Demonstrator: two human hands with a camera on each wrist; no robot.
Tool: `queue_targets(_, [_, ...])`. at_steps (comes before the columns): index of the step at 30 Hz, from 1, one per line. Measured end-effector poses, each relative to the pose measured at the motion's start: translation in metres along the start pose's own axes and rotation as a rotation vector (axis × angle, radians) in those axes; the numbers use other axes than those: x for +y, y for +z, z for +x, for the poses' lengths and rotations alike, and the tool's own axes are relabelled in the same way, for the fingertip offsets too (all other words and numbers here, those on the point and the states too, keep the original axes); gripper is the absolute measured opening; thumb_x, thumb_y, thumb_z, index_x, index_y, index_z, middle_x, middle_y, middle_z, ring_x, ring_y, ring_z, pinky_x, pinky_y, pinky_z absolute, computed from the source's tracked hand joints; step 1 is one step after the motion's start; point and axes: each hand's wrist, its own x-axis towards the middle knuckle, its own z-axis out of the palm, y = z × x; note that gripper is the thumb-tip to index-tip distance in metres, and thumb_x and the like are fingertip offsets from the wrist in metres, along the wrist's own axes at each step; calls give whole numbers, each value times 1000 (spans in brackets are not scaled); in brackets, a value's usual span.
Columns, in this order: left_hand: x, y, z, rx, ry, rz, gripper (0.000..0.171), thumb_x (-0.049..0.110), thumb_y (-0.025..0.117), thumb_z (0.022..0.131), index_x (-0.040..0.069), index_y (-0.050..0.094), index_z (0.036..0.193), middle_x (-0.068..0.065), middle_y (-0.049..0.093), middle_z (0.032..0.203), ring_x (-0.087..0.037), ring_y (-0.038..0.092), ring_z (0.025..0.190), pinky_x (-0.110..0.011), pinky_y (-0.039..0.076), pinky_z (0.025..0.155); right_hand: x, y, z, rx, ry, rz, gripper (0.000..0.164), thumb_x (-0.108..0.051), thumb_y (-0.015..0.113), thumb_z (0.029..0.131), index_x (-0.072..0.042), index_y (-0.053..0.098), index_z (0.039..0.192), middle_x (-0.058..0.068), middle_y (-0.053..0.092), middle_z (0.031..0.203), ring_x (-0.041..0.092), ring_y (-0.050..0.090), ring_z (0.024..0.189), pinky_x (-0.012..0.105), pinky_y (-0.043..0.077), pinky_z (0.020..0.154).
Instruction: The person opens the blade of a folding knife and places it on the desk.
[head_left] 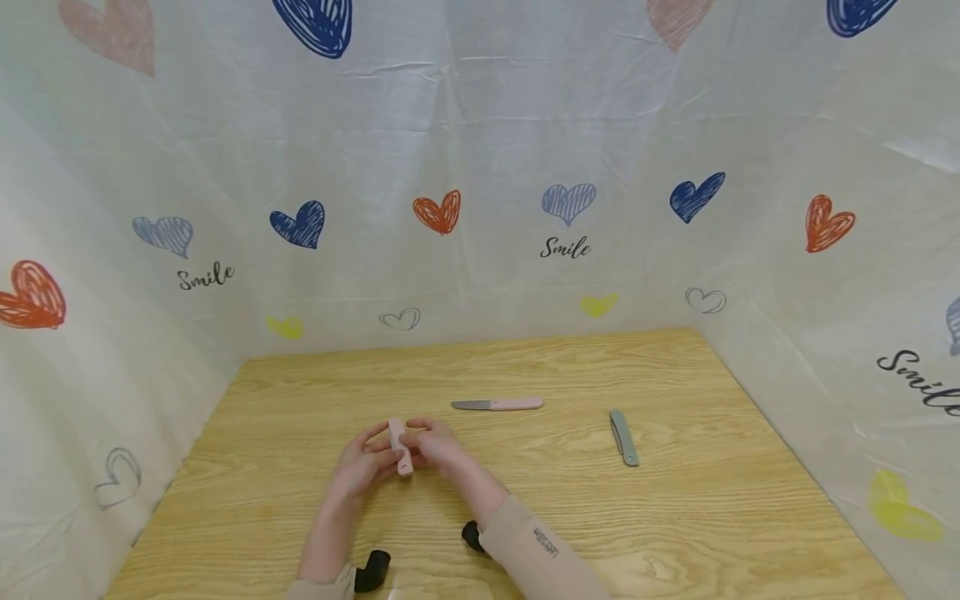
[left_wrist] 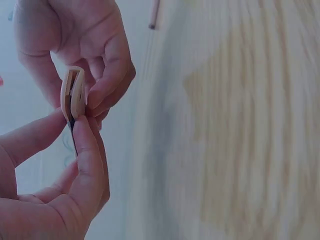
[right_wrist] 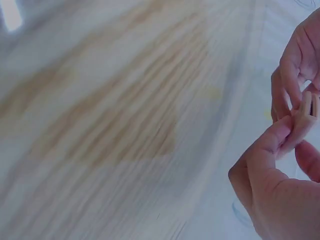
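Note:
In the head view, my left hand [head_left: 358,468] and right hand [head_left: 444,450] meet left of the table's middle, both pinching a pink folding knife [head_left: 405,463]. The left wrist view shows the knife [left_wrist: 66,95] end-on, with a slot in its pink handle and a thin dark strip showing below it between the left fingers. My right hand [left_wrist: 82,45] grips it from the far side there. The right wrist view catches the same knife [right_wrist: 302,122] at its right edge. How far the blade is folded, I cannot tell.
An unfolded pink-handled knife [head_left: 517,404] lies behind the hands, blade to the left. To the right lies a folded grey-green knife [head_left: 624,437]. Both rest on the wood-grain table [head_left: 712,500]. A white curtain [head_left: 495,150] printed with hearts encloses the back and sides.

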Motion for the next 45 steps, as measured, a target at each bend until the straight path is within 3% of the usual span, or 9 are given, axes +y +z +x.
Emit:
queue_targets(5, [8, 22, -2, -36, 43, 15, 63, -5, 61, 91, -5, 33, 147, -24, 60, 116, -22, 66, 91, -42, 57, 87, -5, -25, -9, -17, -71, -26, 48, -11, 62, 95, 2, 48, 139, 14, 66, 104, 18, 65, 85, 30, 57, 71])
queue_targets(11, [12, 55, 2, -54, 87, 31, 48, -3, 59, 93, -10, 45, 139, -19, 60, 105, -16, 64, 83, -43, 58, 83, -11, -62, -26, -19, -126, -19, 51, -8, 60, 96, 1, 42, 143, 14, 64, 104, 17, 65, 83, 34, 58, 75])
queue_targets(19, [13, 90, 5, -126, 146, 33, 53, -4, 62, 90, -8, 45, 140, -22, 58, 110, -19, 65, 87, -45, 58, 84, -16, -96, -49, 15, -176, -86, 51, -4, 60, 94, 3, 43, 142, 12, 62, 96, 17, 65, 79, 40, 59, 75])
queue_targets(25, [13, 109, 5, -119, 152, 55, 52, -6, 63, 88, -8, 48, 138, -21, 59, 105, -15, 65, 81, -44, 59, 82, -14, -113, -60, 6, -182, -108, 54, -4, 59, 93, 1, 42, 144, 12, 61, 94, 17, 64, 76, 39, 59, 72])
queue_targets(33, [9, 122, 5, -133, 106, 10, 50, -9, 64, 87, -10, 51, 135, -13, 62, 91, -16, 66, 77, -40, 60, 78, -2, -127, -61, 11, -161, -89, 53, -8, 58, 95, 3, 42, 144, 12, 64, 94, 17, 65, 75, 31, 57, 65])
queue_targets(45, [-1, 121, 16, -189, 61, -39, 49, -1, 66, 89, -3, 53, 137, -12, 63, 95, -16, 67, 80, -41, 59, 81, -5, -129, -64, 42, -160, -85, 51, -9, 58, 96, -1, 44, 144, 10, 66, 93, 17, 66, 75, 34, 58, 66])
